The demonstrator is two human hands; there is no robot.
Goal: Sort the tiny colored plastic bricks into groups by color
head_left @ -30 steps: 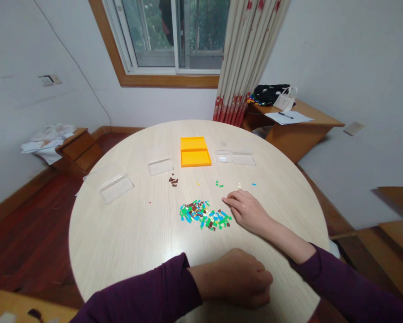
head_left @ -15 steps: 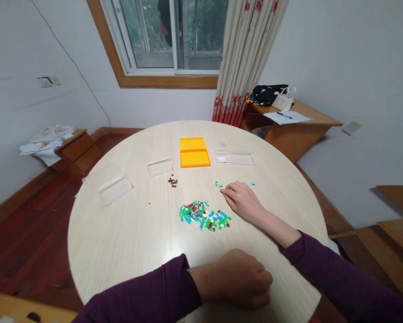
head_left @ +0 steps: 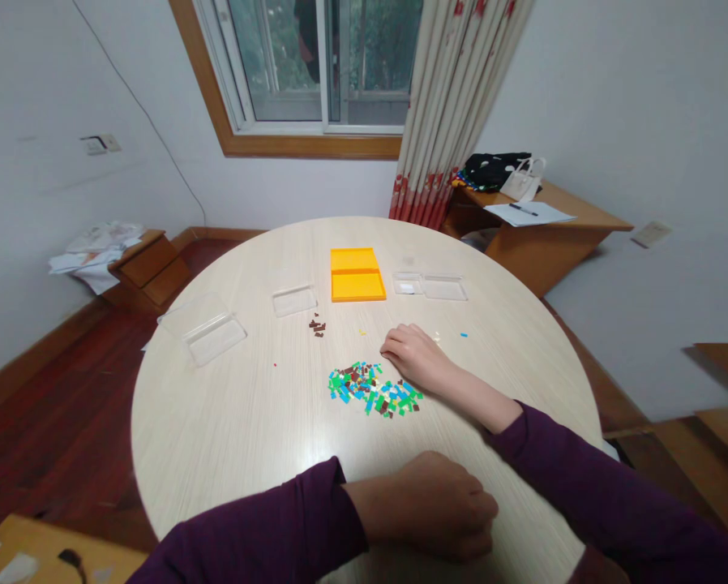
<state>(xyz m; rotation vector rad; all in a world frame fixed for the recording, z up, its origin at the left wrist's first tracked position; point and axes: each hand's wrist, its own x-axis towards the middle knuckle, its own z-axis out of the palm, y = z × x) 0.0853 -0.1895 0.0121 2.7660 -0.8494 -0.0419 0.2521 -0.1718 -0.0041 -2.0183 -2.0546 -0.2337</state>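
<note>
A mixed pile of small green, blue, brown and pale pieces [head_left: 373, 391] lies on the round table. Just above its right part is my right hand [head_left: 416, 354], fingers pressed together and pointing left; whatever they may hold is too small to make out. My left hand [head_left: 434, 504] rests curled near the table's front edge, its fingers mostly tucked out of sight. Brown pieces [head_left: 319, 328] form a small group beyond the pile. Nearer my right hand are tiny yellow pieces [head_left: 362, 332], with a blue piece [head_left: 464, 335] farther right.
An open yellow case [head_left: 357, 285] stands at the back of the round table [head_left: 218, 438]. Clear boxes [head_left: 294, 301] [head_left: 216, 341] are on the left, another clear box [head_left: 445, 288] on the right. A red bit [head_left: 275, 365] lies left of the pile.
My right hand has moved left towards the pile's upper edge and now hides the small green group. Pale pieces show where it was. The view has shifted slightly; my left hand stays put.
</note>
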